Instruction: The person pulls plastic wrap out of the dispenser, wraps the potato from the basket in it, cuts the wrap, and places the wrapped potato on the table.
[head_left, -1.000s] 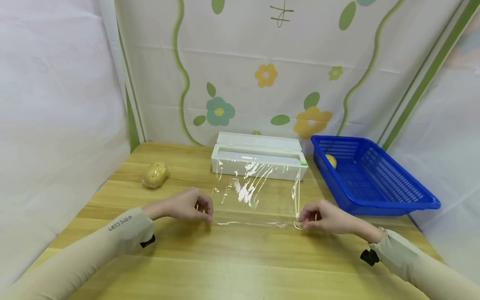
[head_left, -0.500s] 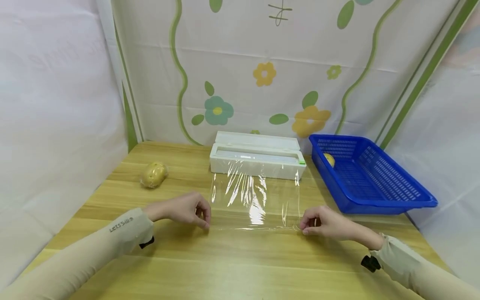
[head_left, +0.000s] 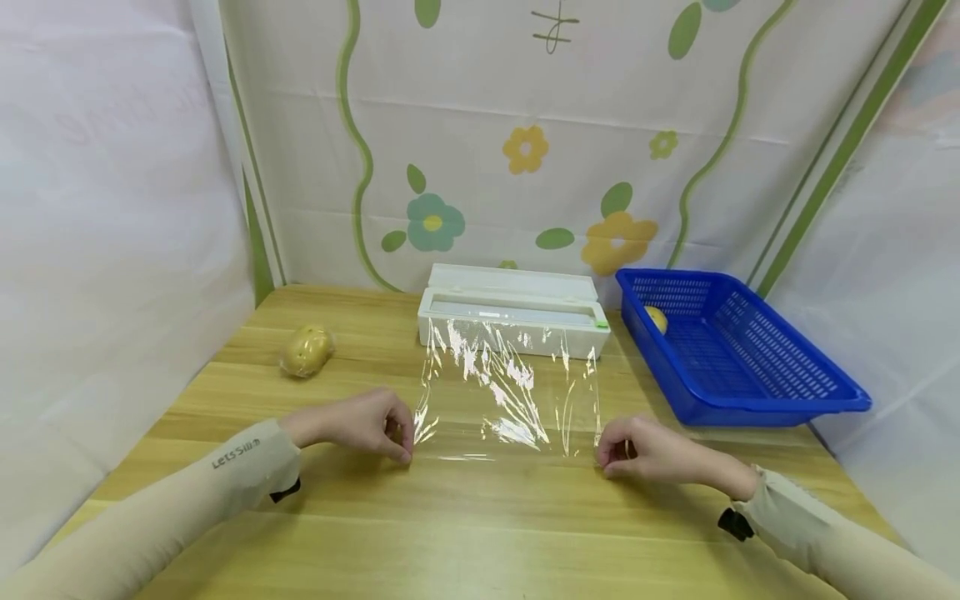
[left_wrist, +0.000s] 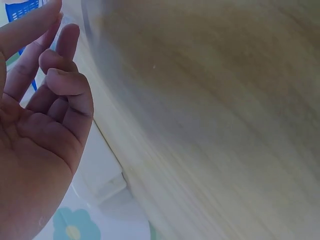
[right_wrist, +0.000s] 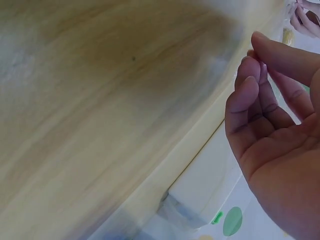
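A sheet of clear plastic wrap [head_left: 510,408] stretches from the white wrap box [head_left: 517,337] toward the front of the table. Its near left corner is pinched between thumb and forefinger of my left hand [head_left: 367,423]. At the near right corner my right hand [head_left: 652,450] pinches the film the same way. In the left wrist view the left hand [left_wrist: 45,115] has its other fingers curled loosely. The right wrist view shows the right hand [right_wrist: 280,115] with thumb and forefinger together. The box's lid [head_left: 510,282] is tipped back.
To the left lies a potato [head_left: 306,350] wrapped in film. A blue plastic basket [head_left: 750,408] stands at the right, with a yellow potato [head_left: 657,318] inside by its left wall. The wooden table [head_left: 480,533] backs onto a flowered cloth [head_left: 480,167].
Both hands have drawn the wrap a little closer to the front, lengthening the sheet. The left hand has also shifted slightly left. The film's wrinkles and glints differ.
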